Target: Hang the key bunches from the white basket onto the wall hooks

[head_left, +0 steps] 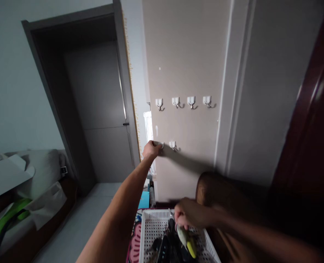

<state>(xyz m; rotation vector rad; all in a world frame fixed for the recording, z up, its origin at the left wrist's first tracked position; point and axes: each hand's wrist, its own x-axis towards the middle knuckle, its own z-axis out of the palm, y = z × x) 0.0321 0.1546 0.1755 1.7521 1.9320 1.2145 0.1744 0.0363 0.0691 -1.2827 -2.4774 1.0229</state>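
Note:
My left hand [151,149] reaches to the beige wall panel, its fingers pinched at a small white wall hook [161,145] that they partly cover. Close by on the right is another white hook [173,145] with a metal prong. Lower down, my right hand [188,213] is blurred, its fingers closed over a white perforated basket [144,237]. From those fingers hangs a pale green and yellow item [185,239], which looks like a key fob on a ring. Several dark items [164,248], some like keys, lie in the basket.
A row of several white hooks [191,101] runs along the panel above. The basket stands on a patterned pink surface [136,243], beside a brown wooden chair [211,186]. At left are a grey door [96,98] and a sofa [41,168]; a blue box [144,200] sits by the wall.

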